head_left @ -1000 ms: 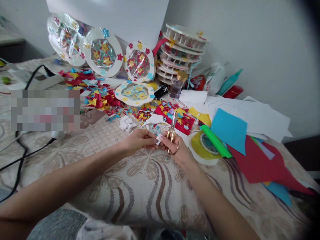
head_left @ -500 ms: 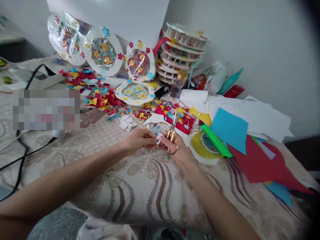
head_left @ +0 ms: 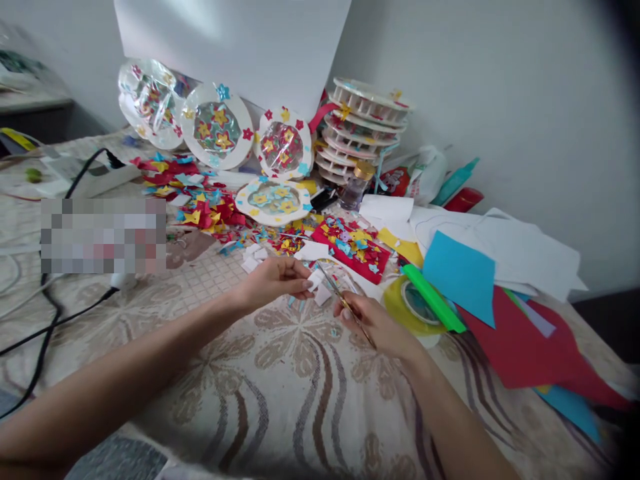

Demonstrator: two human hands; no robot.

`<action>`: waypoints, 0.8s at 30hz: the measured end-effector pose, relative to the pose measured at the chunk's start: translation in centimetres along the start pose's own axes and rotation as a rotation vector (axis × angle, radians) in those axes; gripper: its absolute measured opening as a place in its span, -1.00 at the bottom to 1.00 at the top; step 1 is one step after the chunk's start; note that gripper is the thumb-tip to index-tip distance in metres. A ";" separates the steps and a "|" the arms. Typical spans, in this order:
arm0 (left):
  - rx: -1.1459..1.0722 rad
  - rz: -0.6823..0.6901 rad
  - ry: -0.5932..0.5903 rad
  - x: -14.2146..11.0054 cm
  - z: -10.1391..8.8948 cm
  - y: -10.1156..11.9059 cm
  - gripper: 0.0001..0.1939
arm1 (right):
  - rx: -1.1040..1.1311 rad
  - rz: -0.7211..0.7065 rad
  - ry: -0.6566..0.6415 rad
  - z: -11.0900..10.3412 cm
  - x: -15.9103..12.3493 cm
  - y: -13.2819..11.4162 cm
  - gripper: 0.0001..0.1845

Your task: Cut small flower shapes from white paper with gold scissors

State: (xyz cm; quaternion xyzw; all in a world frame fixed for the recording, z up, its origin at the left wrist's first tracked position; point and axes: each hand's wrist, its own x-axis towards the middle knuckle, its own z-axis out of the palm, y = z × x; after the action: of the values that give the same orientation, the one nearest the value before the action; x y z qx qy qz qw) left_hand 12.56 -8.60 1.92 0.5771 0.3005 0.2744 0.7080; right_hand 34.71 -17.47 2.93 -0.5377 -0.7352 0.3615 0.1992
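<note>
My left hand (head_left: 274,280) pinches a small white paper piece (head_left: 315,279) between thumb and fingers, just above the patterned cloth (head_left: 280,387). My right hand (head_left: 377,323) grips gold-handled scissors (head_left: 345,300), whose blades angle up and left to the paper piece. A second white scrap (head_left: 323,295) sits just below the blades. Both hands hover over the middle of the table.
Decorated paper plates (head_left: 218,125) lean on the wall at the back, beside a stack of white trays (head_left: 363,127). Coloured paper scraps (head_left: 210,210), a red sheet with cut-outs (head_left: 350,248), blue (head_left: 457,273), red and white sheets, a tape roll (head_left: 413,303) and a green stick (head_left: 433,290) lie right. Black cables (head_left: 45,320) run left.
My right hand has dropped back and turned, so the scissors now point left at the paper instead of upright. The view has shifted slightly down and right.
</note>
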 end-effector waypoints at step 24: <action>-0.046 -0.045 -0.109 0.1 -0.5 0.2 -0.57 | -0.063 -0.050 -0.060 -0.2 -0.1 0.6 -0.59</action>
State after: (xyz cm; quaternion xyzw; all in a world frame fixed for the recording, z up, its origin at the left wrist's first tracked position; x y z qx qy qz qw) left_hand 12.24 -8.13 1.97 0.5679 0.2682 0.2334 0.7424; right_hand 35.32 -17.40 2.63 -0.5142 -0.7650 0.3489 0.1690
